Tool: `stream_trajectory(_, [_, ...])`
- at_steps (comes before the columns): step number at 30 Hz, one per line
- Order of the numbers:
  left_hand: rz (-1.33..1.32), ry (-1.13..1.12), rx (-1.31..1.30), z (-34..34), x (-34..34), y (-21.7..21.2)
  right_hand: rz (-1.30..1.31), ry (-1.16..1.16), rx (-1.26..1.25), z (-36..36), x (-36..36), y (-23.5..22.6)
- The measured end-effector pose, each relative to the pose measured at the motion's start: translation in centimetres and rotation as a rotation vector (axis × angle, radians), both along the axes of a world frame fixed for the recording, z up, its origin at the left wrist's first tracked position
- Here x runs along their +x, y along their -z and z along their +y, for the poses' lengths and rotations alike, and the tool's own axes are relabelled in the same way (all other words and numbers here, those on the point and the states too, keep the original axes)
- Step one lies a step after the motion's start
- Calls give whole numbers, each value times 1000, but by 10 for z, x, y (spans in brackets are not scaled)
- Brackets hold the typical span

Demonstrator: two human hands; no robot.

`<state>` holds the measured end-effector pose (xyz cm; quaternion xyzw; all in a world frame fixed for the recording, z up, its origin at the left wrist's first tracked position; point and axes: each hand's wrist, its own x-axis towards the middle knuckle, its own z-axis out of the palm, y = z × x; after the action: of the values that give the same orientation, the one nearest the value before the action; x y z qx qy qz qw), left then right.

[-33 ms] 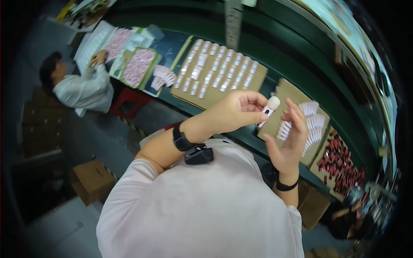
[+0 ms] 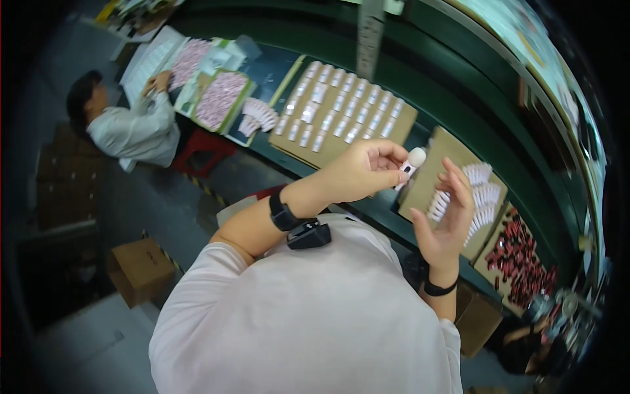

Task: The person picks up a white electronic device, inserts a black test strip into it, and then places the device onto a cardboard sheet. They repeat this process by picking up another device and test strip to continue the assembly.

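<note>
One small white tube (image 2: 413, 161) — pinched in left fingers (image 2: 394, 172), right hand (image 2: 446, 220) beside

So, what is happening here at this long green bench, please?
A person in a pale shirt stands at the green workbench. The left hand pinches a small white capped tube at its fingertips, while the right hand is open beside it, palm toward the tube, not touching it. Below the hands, a cardboard sheet holds a fan of similar white pieces. Further left, another cardboard sheet carries rows of white tubes. A co-worker sits at the far end, handling pink items.
</note>
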<state>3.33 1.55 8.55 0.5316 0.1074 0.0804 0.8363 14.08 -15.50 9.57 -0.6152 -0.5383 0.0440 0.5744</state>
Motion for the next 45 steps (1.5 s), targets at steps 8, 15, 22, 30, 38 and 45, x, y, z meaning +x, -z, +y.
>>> stream_trajectory(8, [409,-772,835,110,-107,148,98,39,-203,19,-5,32])
stream_trajectory(15, [823,-868,1118,187,-198,239,208,141,-356,55,-38,42])
stream_trajectory(22, [755,-753,1541,222,-202,266,196,212,-470,83,-65,37])
stream_trajectory(30, [728,-655,1539,250,-189,292,211,326,-512,72,-75,49])
stream_trajectory(38, [745,-629,1530,239,-199,280,414,504,-562,13,-34,118])
stream_trajectory(45, [704,-835,1515,216,-179,261,434,944,-526,-131,37,220])
